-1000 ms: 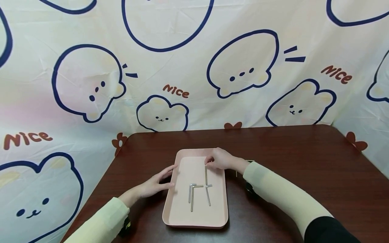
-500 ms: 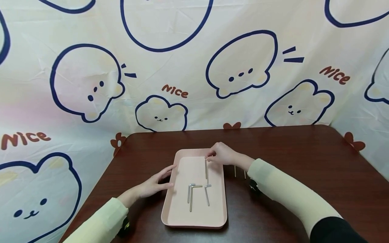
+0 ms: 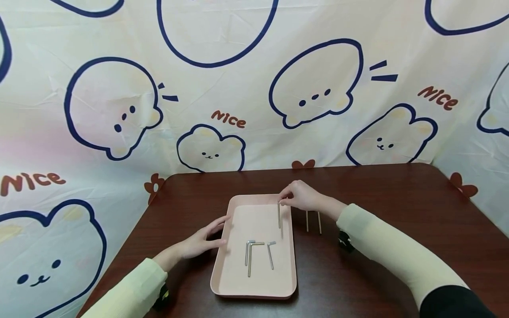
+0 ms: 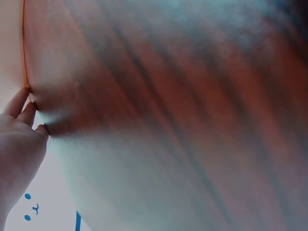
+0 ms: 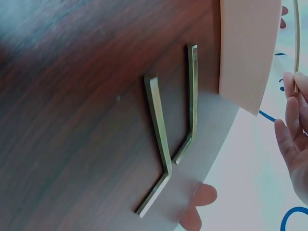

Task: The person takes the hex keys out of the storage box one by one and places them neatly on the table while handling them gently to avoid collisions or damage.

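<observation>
My right hand point(image 3: 302, 195) pinches an L-shaped hex key point(image 3: 279, 216) near its bend, over the far right part of the pink tray point(image 3: 232, 280). The long arm of this hex key point(image 5: 297, 43) points away from the fingertips in the right wrist view. Inside the tray, a longer hex key point(image 3: 249, 263) and a shorter hex key point(image 3: 246, 254) lie side by side. To their right is another hex key point(image 3: 271, 257), slightly slanted. My left hand point(image 3: 199, 242) rests its extended fingers and thumb against the tray's left edge.
Two more hex keys lie on the dark wooden table point(image 3: 358, 198) right of the tray, one nearer the tray point(image 5: 193, 91) and one farther out point(image 5: 159, 120). A cartoon-printed cloth point(image 3: 254, 88) hangs behind the table.
My right hand has moved right and slightly away with the pinched hex key, off the slanted one in the tray. Two hex keys on the table show more fully. The left hand stays put.
</observation>
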Demonstrator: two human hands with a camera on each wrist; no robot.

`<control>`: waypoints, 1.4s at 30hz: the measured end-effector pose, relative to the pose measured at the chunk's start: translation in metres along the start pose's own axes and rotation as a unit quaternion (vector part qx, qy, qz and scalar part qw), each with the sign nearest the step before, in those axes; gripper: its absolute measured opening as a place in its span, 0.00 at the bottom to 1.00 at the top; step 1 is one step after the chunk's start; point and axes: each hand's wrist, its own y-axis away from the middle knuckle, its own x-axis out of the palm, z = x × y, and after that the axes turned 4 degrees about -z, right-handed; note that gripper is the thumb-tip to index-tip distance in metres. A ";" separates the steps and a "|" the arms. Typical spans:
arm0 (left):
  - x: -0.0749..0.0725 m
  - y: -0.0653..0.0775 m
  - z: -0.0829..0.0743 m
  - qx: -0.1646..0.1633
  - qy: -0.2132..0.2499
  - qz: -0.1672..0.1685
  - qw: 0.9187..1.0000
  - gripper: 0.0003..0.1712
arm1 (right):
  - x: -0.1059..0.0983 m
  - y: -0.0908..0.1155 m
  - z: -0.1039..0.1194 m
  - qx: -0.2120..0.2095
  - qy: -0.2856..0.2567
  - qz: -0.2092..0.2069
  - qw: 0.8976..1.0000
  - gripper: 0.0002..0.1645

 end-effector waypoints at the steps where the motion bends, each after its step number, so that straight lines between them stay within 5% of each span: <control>1: 0.000 0.000 0.000 0.000 0.001 0.000 1.000 0.40 | -0.002 0.001 0.000 0.001 -0.001 0.000 1.000 0.06; 42: 0.000 0.001 -0.001 -0.027 0.001 0.004 1.000 0.42 | -0.076 0.061 -0.032 0.090 0.030 -0.007 0.996 0.05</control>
